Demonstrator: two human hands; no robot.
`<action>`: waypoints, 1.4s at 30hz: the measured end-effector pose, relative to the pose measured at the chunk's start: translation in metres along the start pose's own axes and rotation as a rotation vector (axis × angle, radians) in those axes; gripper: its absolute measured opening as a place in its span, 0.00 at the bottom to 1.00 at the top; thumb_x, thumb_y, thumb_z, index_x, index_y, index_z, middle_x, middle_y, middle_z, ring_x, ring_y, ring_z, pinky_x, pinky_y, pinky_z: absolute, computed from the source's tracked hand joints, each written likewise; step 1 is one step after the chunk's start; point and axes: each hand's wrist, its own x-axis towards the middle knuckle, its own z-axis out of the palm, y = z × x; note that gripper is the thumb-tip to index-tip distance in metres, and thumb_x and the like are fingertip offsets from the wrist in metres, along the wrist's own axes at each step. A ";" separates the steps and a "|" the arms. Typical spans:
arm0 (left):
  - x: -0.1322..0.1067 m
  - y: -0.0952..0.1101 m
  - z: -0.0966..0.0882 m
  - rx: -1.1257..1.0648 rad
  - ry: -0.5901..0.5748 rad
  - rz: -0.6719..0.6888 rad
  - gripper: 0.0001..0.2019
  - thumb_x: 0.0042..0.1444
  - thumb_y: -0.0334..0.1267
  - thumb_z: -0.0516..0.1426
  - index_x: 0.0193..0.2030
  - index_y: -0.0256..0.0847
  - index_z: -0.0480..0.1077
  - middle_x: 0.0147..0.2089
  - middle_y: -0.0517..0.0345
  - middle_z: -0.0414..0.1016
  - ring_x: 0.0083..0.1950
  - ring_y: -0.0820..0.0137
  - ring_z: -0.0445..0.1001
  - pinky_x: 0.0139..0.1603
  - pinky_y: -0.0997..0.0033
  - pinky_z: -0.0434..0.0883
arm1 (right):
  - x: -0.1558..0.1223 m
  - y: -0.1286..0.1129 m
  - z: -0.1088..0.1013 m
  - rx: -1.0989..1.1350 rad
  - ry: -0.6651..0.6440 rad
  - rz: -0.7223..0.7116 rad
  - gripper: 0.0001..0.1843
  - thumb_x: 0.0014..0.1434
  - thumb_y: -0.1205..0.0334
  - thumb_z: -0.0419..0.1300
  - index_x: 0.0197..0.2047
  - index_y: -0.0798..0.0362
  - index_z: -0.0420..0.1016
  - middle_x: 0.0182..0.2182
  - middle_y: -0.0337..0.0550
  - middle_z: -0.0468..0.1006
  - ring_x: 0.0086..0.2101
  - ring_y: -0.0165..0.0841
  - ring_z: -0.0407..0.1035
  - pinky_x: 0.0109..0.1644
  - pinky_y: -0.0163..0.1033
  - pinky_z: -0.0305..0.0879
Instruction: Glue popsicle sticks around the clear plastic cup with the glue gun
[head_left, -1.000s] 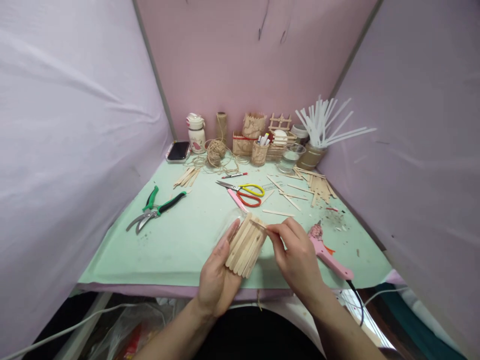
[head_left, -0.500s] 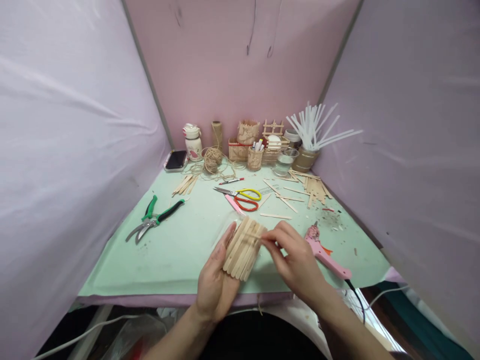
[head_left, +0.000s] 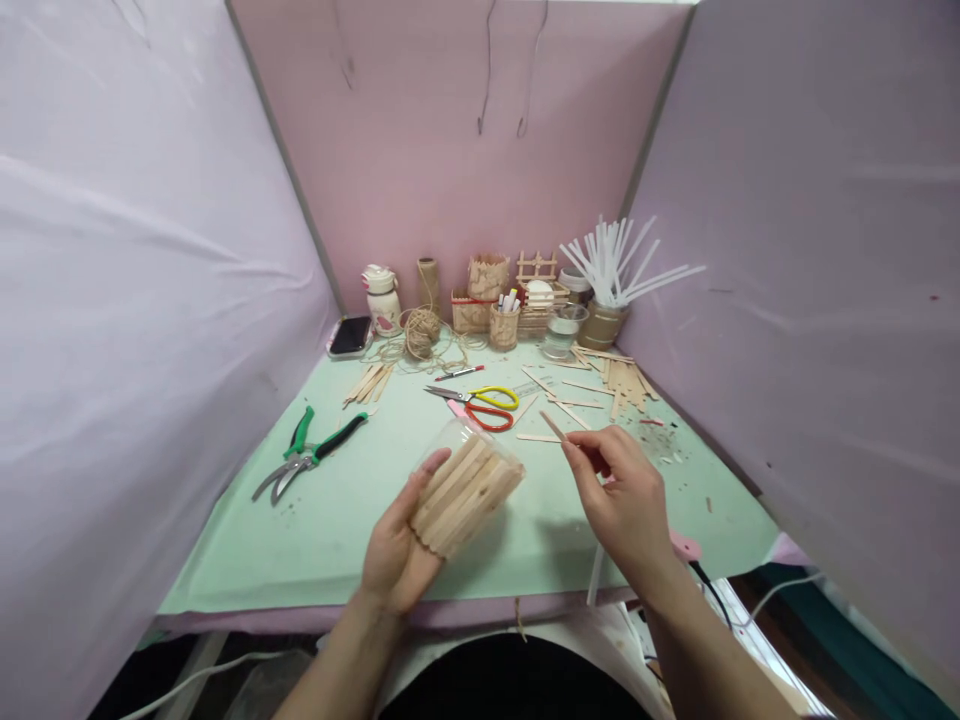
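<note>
My left hand [head_left: 394, 555] grips a clear cup clad in wooden craft sticks [head_left: 465, 485], held tilted above the mint-green mat [head_left: 330, 520]. A bare stretch of the cup's clear rim shows at its upper end. My right hand [head_left: 626, 500] is off to the right of the cup and pinches a single short wooden stick [head_left: 553, 427] between thumb and fingers, its free end pointing up and left. The two hands are apart.
Green-handled pruning shears [head_left: 311, 450] lie at the left, yellow and red scissors [head_left: 480, 403] in the middle. Loose sticks [head_left: 619, 378] lie at the right. A pink glue gun [head_left: 686, 548] is under my right wrist. Twine [head_left: 421, 330], jars, a phone [head_left: 352, 335] and white rods [head_left: 615, 265] line the back.
My right hand has pulled away from the cup to the right, carrying one stick. My left hand has turned the stick-clad cup more level and shifted it left.
</note>
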 end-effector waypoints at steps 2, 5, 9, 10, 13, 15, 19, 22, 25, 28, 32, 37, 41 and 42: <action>0.003 0.031 -0.001 0.240 -0.063 0.088 0.12 0.52 0.41 0.64 0.44 0.44 0.75 0.47 0.51 0.81 0.44 0.57 0.79 0.48 0.57 0.73 | 0.000 0.001 0.001 -0.001 -0.014 0.010 0.05 0.64 0.64 0.58 0.36 0.51 0.73 0.28 0.37 0.71 0.28 0.30 0.64 0.33 0.38 0.60; 0.011 0.081 0.010 0.831 -0.231 0.172 0.06 0.50 0.36 0.66 0.35 0.40 0.77 0.43 0.48 0.81 0.44 0.58 0.78 0.46 0.64 0.71 | 0.000 0.004 0.004 0.024 -0.032 0.014 0.05 0.64 0.63 0.57 0.36 0.51 0.73 0.28 0.38 0.71 0.28 0.30 0.64 0.33 0.38 0.61; 0.034 0.100 0.032 1.705 -0.489 0.225 0.04 0.50 0.36 0.62 0.27 0.42 0.75 0.26 0.59 0.75 0.28 0.68 0.70 0.33 0.71 0.65 | -0.002 0.004 0.008 0.051 -0.082 0.015 0.06 0.64 0.63 0.56 0.36 0.51 0.73 0.28 0.39 0.71 0.28 0.31 0.65 0.32 0.38 0.62; 0.040 0.095 0.037 1.852 -0.498 0.237 0.07 0.49 0.34 0.61 0.22 0.41 0.71 0.21 0.60 0.70 0.25 0.69 0.67 0.31 0.71 0.63 | -0.002 0.004 0.009 0.048 -0.092 0.009 0.06 0.64 0.63 0.56 0.36 0.50 0.73 0.28 0.39 0.71 0.28 0.31 0.65 0.32 0.38 0.62; 0.053 0.076 0.049 2.075 -0.479 0.209 0.11 0.43 0.31 0.62 0.17 0.41 0.65 0.15 0.64 0.57 0.21 0.70 0.62 0.29 0.70 0.60 | -0.004 0.005 0.010 0.044 -0.117 -0.004 0.06 0.64 0.64 0.56 0.36 0.51 0.73 0.28 0.39 0.72 0.27 0.31 0.65 0.32 0.37 0.62; 0.052 0.073 0.053 2.099 -0.476 0.245 0.07 0.42 0.30 0.64 0.22 0.41 0.68 0.19 0.61 0.64 0.26 0.64 0.68 0.33 0.67 0.63 | -0.004 0.007 0.011 0.047 -0.130 -0.006 0.06 0.64 0.64 0.56 0.37 0.51 0.74 0.28 0.38 0.71 0.28 0.30 0.65 0.32 0.37 0.61; 0.034 0.091 0.039 1.894 -0.341 0.485 0.16 0.52 0.47 0.63 0.45 0.44 0.73 0.44 0.52 0.77 0.47 0.56 0.74 0.51 0.59 0.67 | -0.005 0.010 0.012 0.045 -0.119 0.000 0.05 0.64 0.64 0.56 0.36 0.51 0.73 0.28 0.38 0.71 0.28 0.30 0.65 0.32 0.37 0.61; 0.025 0.094 0.006 1.496 -0.020 0.812 0.30 0.51 0.48 0.65 0.60 0.48 0.64 0.62 0.49 0.67 0.64 0.55 0.65 0.64 0.55 0.61 | -0.006 0.010 0.014 0.017 -0.121 -0.003 0.06 0.64 0.63 0.56 0.36 0.50 0.73 0.27 0.38 0.71 0.27 0.30 0.64 0.32 0.37 0.60; 0.028 0.072 -0.030 1.241 0.071 0.775 0.52 0.44 0.47 0.69 0.70 0.53 0.43 0.73 0.45 0.46 0.73 0.53 0.51 0.68 0.49 0.55 | -0.005 0.013 0.016 -0.001 -0.131 0.005 0.07 0.65 0.61 0.56 0.36 0.50 0.73 0.27 0.38 0.71 0.26 0.31 0.65 0.31 0.37 0.60; 0.036 0.044 -0.053 1.211 0.039 0.519 0.63 0.38 0.44 0.72 0.73 0.49 0.33 0.75 0.39 0.37 0.75 0.49 0.43 0.71 0.45 0.48 | 0.000 0.022 0.018 -0.060 -0.166 0.001 0.08 0.65 0.58 0.55 0.37 0.51 0.73 0.29 0.41 0.73 0.28 0.32 0.67 0.32 0.38 0.61; 0.040 0.029 -0.063 1.186 0.068 0.438 0.62 0.33 0.38 0.72 0.72 0.46 0.40 0.75 0.41 0.39 0.75 0.49 0.40 0.73 0.50 0.40 | 0.007 0.040 0.024 -0.233 -0.298 0.007 0.10 0.64 0.59 0.54 0.38 0.52 0.74 0.31 0.44 0.76 0.30 0.36 0.70 0.33 0.39 0.61; 0.041 0.028 -0.069 1.234 0.110 0.452 0.58 0.31 0.35 0.72 0.70 0.43 0.49 0.73 0.41 0.50 0.74 0.49 0.45 0.73 0.51 0.32 | 0.000 0.054 0.039 -0.414 -0.430 0.044 0.09 0.61 0.65 0.54 0.35 0.51 0.76 0.29 0.44 0.77 0.29 0.37 0.71 0.31 0.38 0.57; 0.043 0.026 -0.074 1.231 0.098 0.476 0.55 0.30 0.37 0.73 0.68 0.43 0.54 0.70 0.42 0.58 0.72 0.48 0.53 0.72 0.50 0.27 | -0.009 0.056 0.045 -0.445 -0.514 -0.003 0.08 0.61 0.65 0.56 0.34 0.53 0.77 0.33 0.47 0.78 0.29 0.37 0.72 0.31 0.40 0.61; 0.043 0.025 -0.075 1.236 0.092 0.486 0.54 0.30 0.38 0.73 0.67 0.43 0.55 0.70 0.42 0.58 0.71 0.47 0.54 0.72 0.49 0.27 | -0.010 0.055 0.044 -0.457 -0.512 -0.015 0.09 0.61 0.63 0.56 0.35 0.54 0.77 0.37 0.50 0.78 0.31 0.38 0.73 0.33 0.42 0.64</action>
